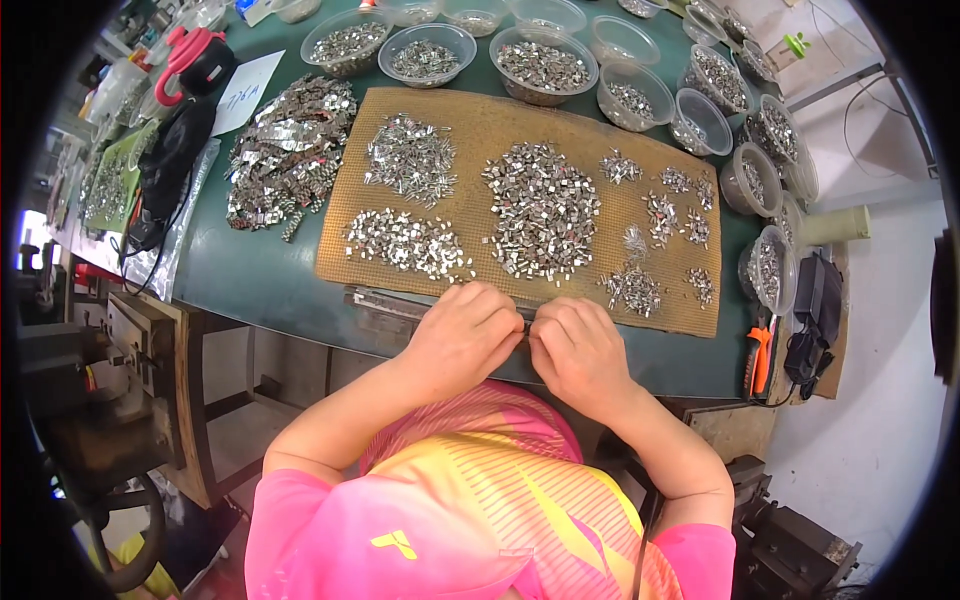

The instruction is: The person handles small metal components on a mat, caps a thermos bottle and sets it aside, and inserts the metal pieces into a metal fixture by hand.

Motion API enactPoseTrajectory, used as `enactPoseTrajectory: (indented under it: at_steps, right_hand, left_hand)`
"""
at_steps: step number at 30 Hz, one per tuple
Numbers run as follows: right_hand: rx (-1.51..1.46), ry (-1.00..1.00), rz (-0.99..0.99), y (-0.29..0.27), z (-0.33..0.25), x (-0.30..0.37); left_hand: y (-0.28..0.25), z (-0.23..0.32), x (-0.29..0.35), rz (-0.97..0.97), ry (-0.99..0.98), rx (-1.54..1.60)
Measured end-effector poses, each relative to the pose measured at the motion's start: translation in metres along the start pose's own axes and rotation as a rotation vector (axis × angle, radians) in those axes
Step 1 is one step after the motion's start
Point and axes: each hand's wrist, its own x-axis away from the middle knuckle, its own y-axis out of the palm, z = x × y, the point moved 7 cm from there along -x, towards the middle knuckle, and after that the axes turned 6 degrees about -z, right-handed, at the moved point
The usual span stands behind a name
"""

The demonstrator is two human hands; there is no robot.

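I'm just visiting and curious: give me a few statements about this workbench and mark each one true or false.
1. Both hands, left hand and right hand, meet at the near edge of the tan woven mat. True.
2. The mat is bare. False: heaps of small shiny metal pieces lie on it.
3. Clear plastic bowls holding metal pieces ring the mat's far side. True.
4. An orange-handled tool lies left of the mat. False: it lies to the right.
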Motion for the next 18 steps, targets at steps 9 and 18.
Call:
enactPoseTrajectory:
  at_steps: [9, 18]
  right_hand:
    - [-0.316, 0.091, -0.096, -0.002, 0.023, 0.002]
    - [-0.092, 0.010, -0.018, 0.000, 0.005, 0.000]
  left_hand:
    - [0.006, 0.005, -0.002, 0.020, 0.035, -0.033]
    - [-0.009, -0.001, 0.000, 0.009, 0.041, 0.115]
